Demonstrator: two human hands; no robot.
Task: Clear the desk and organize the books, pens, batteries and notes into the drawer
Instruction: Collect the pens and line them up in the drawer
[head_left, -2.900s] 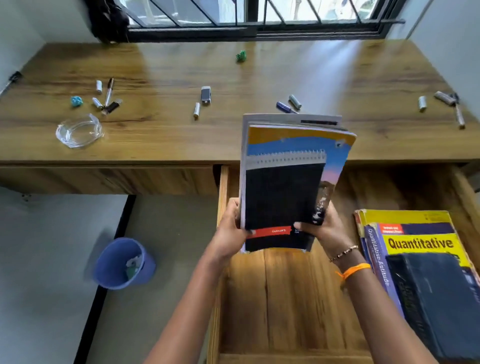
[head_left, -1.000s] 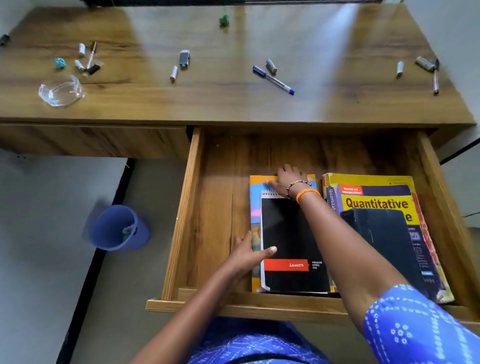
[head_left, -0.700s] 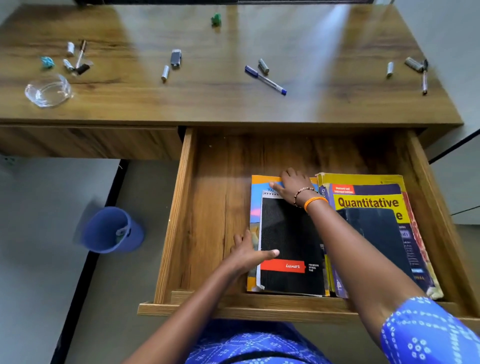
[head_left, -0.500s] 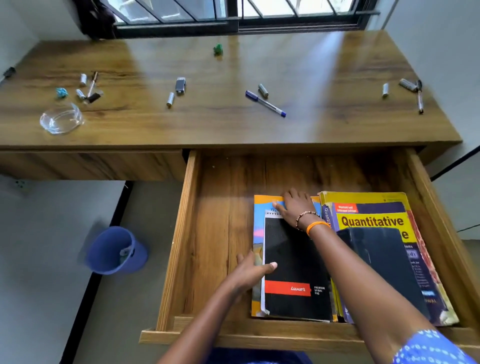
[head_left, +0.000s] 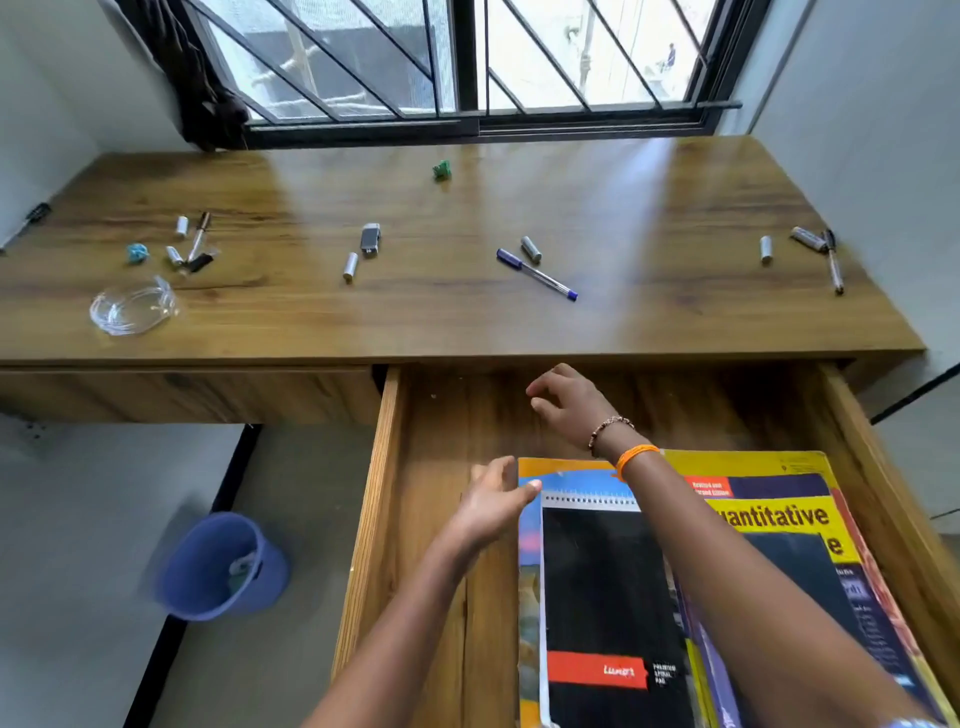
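The books are laid flat in the open drawer. Nothing is held by the left hand or right hand, both loosely open. Pens and batteries are still left on the worktop.

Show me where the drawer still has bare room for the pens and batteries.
Free: the drawer floor left of the spiral pad, up to the left wall, and the back strip behind both book stacks. Crowded: the right side, filled by the yellow book.
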